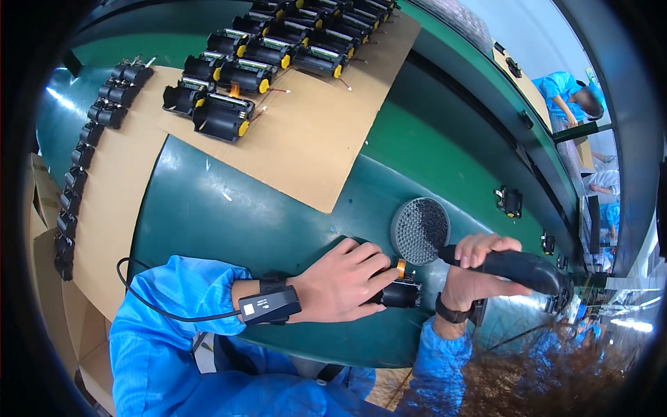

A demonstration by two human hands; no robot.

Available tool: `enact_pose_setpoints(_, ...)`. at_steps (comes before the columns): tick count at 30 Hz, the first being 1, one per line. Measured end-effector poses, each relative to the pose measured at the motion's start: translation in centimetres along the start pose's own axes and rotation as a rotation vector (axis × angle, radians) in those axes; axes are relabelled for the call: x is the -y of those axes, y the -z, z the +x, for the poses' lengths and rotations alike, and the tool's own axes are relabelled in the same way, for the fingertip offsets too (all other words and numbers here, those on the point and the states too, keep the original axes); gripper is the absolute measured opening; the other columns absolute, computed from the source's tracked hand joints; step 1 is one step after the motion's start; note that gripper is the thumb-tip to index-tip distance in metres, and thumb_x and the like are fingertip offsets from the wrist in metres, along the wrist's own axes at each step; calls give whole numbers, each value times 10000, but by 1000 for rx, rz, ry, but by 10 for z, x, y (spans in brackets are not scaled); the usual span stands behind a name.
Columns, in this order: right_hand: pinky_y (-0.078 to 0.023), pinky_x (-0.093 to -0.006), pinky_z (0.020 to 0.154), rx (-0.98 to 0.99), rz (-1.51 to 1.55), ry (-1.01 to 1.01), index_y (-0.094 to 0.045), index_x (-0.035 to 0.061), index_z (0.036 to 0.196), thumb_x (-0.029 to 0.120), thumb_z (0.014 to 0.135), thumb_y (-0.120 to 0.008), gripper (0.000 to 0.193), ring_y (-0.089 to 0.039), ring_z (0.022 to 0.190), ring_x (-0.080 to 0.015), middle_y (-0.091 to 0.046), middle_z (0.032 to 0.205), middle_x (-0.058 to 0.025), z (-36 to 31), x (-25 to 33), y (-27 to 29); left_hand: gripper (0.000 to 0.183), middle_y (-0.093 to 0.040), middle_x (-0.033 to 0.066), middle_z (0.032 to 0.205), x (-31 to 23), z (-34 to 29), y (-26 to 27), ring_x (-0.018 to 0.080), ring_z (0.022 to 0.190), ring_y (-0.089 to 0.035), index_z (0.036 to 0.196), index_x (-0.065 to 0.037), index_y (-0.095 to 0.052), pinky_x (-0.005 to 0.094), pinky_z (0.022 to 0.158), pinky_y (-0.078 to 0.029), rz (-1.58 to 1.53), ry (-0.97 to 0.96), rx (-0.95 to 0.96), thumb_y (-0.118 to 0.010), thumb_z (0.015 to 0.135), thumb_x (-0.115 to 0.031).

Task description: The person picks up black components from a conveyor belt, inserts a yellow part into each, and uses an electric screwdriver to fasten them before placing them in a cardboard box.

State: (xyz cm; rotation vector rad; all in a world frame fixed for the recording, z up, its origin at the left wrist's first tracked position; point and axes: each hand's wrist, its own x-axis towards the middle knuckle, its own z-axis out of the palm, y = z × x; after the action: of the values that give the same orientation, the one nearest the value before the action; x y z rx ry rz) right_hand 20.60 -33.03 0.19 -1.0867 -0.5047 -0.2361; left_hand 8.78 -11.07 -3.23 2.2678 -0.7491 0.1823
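Note:
My left hand (344, 285) lies over a small black plastic assembly (403, 295) on the green bench, its fingers curled round the left end. An orange ribbon cable (401, 267) sticks up from the assembly's far side; the part under my palm is hidden. In my right hand (479, 271) is a black power screwdriver (517, 270), lying nearly level and pointing left. Its nose reaches the right rim of a round grey screw tray (410, 233). The tray has a grid of holes, and small dark screws (433, 221) are heaped on its right side. Whether the bit touches them I cannot tell.
A cardboard sheet (313, 167) at the back carries rows of black assemblies (226, 118) with yellow discs and thin wires. More black parts (74, 179) line its left edge. Beyond a green strip, single assemblies (511, 201) sit at right. Another person (561, 94) works far right.

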Motion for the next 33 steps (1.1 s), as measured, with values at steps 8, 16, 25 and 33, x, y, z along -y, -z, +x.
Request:
enact_pose_setpoints(8, -434, -293, 414, 115, 256, -8, -455, 79, 969, 854, 945, -394, 778, -490, 473, -168, -500, 623, -52, -31, 43, -46, 609, -580, 80, 1220, 1, -1, 0, 265, 1223, -531, 1347, -61, -614, 424, 986, -427, 18, 18, 17, -758, 883, -427)
enact_pose_setpoints(16, -457, -319, 415, 204, 245, -71, -472, 69, 989, 892, 910, -385, 832, -491, 452, -170, -513, 611, -53, -44, 26, -47, 604, -580, 74, 1222, -1, 0, 2, 253, 1231, -530, 1343, -70, -616, 413, 991, -421, -4, 37, 41, -755, 883, -437)
enact_pose_setpoints(25, -474, -281, 428, 203, 181, -107, -469, 86, 1004, 817, 936, -465, 733, -523, 492, -153, -511, 627, -37, -43, 28, -50, 598, -582, 74, 1222, -1, 0, 1, 256, 1228, -530, 1343, -72, -619, 413, 995, -424, 1, 30, 29, -745, 889, -441)
enact_pose_setpoints(33, -458, -279, 409, 218, 179, -80, -480, 90, 997, 843, 919, -455, 757, -514, 475, -152, -520, 620, -37, -44, 27, -49, 595, -578, 77, 1227, -1, 0, 2, 258, 1230, -527, 1344, -72, -616, 415, 997, -420, -3, 27, 30, -741, 893, -438)
